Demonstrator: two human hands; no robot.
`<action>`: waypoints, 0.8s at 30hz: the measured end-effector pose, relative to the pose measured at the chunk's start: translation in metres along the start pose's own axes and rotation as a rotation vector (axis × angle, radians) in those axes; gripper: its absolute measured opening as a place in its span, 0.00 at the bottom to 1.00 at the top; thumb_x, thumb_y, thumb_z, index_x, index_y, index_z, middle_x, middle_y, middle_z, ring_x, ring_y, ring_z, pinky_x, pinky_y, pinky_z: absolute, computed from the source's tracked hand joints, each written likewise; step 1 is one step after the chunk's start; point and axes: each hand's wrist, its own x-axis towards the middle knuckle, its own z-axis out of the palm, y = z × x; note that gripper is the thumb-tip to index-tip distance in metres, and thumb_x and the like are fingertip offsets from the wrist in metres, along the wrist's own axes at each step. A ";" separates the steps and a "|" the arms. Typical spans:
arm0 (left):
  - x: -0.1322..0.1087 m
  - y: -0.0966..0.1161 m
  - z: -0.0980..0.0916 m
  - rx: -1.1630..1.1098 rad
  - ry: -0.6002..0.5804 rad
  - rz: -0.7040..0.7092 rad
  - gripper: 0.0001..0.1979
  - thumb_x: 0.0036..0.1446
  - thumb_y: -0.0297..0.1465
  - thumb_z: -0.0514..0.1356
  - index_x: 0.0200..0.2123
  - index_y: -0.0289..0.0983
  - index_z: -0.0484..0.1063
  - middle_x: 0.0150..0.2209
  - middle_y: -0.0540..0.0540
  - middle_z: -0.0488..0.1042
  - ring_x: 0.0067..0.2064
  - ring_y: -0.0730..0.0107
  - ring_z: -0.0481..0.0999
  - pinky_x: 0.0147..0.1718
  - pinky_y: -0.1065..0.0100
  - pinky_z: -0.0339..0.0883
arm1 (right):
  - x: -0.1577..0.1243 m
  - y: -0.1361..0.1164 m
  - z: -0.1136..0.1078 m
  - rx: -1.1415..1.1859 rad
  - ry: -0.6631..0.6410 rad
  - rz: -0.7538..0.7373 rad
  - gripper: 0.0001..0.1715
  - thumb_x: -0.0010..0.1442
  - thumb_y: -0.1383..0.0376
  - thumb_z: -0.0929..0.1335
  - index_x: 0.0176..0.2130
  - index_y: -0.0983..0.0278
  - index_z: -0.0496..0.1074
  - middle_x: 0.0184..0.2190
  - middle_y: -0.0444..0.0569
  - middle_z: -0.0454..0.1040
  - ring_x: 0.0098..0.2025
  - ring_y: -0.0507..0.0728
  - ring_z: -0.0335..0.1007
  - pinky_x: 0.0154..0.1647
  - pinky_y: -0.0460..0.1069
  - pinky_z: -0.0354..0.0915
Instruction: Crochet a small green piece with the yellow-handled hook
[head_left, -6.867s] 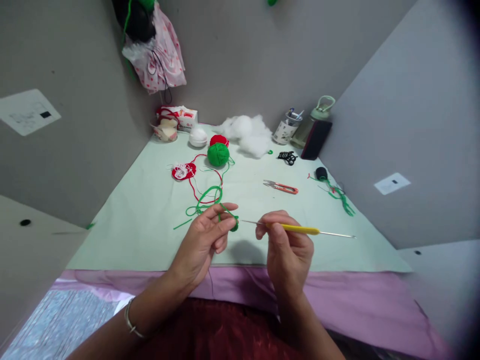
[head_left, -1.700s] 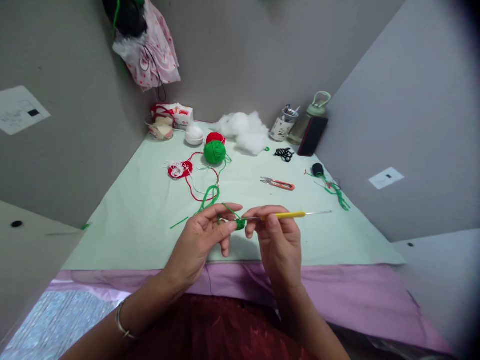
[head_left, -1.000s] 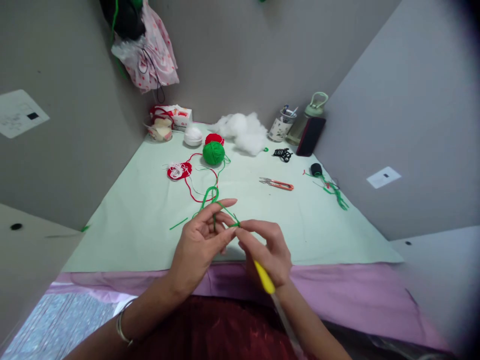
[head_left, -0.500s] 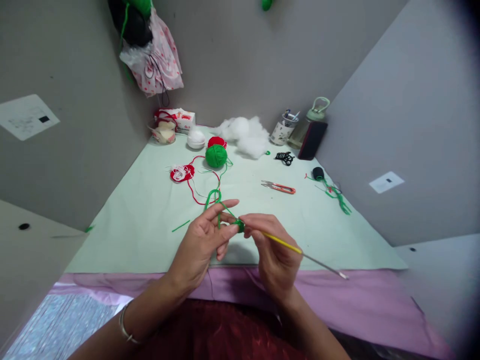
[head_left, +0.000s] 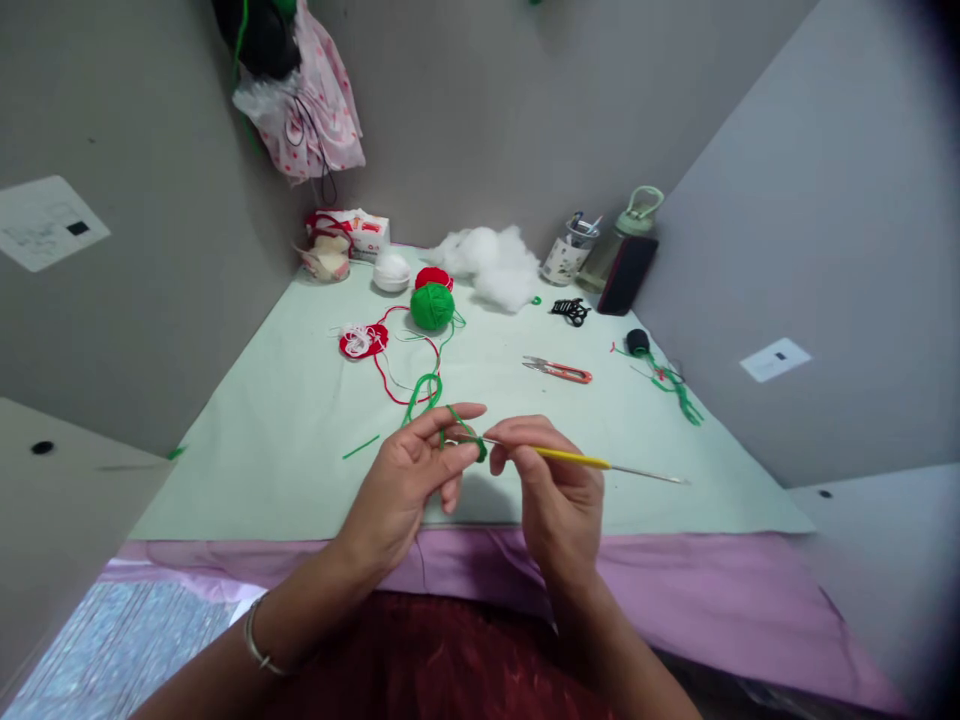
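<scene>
Between thumb and fingers, my left hand (head_left: pixel 409 470) pinches a small green crochet piece (head_left: pixel 481 452). Green yarn runs over its raised index finger and trails back in a loop (head_left: pixel 427 392) on the table. My right hand (head_left: pixel 562 490) is closed around a crochet hook (head_left: pixel 574 457) with a yellow grip and metal ends. The hook's left tip reaches to the green piece, by the yarn at my left fingers; whether it passes through a stitch I cannot tell. A green yarn ball (head_left: pixel 433 307) lies beyond my hands.
Orange-handled thread snips (head_left: pixel 557 370) lie right of centre. Behind them are a black hair claw (head_left: pixel 570 311), white stuffing (head_left: pixel 499 265), a pen cup (head_left: pixel 568 255), a phone (head_left: pixel 628 275) and a bottle (head_left: pixel 637 215). Red and white yarn (head_left: pixel 363 341) lies left. Grey partitions (head_left: pixel 480 120) enclose the table.
The crochet hook has swung to lie nearly level, its right end higher than before. My right hand has turned with it, and the left hand still pinches the green piece.
</scene>
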 end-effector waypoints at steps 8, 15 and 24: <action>-0.004 -0.003 0.001 0.061 -0.003 0.096 0.13 0.58 0.29 0.73 0.47 0.37 0.84 0.32 0.52 0.76 0.27 0.79 0.76 0.31 0.74 0.74 | 0.001 0.006 -0.003 0.221 0.005 0.167 0.09 0.73 0.63 0.70 0.43 0.56 0.84 0.40 0.45 0.84 0.32 0.49 0.77 0.36 0.47 0.73; -0.010 0.005 0.003 0.052 0.013 0.100 0.16 0.57 0.29 0.73 0.49 0.37 0.83 0.34 0.53 0.75 0.26 0.79 0.75 0.27 0.74 0.74 | 0.004 -0.002 -0.001 0.303 -0.043 0.170 0.11 0.75 0.61 0.68 0.43 0.58 0.81 0.39 0.45 0.85 0.28 0.48 0.78 0.32 0.45 0.74; -0.012 0.001 -0.002 0.170 0.023 0.184 0.13 0.61 0.30 0.71 0.50 0.40 0.84 0.34 0.53 0.75 0.26 0.81 0.75 0.31 0.75 0.75 | -0.006 -0.012 -0.005 -0.251 -0.117 -0.229 0.14 0.75 0.70 0.64 0.50 0.58 0.79 0.39 0.48 0.83 0.42 0.56 0.82 0.44 0.53 0.78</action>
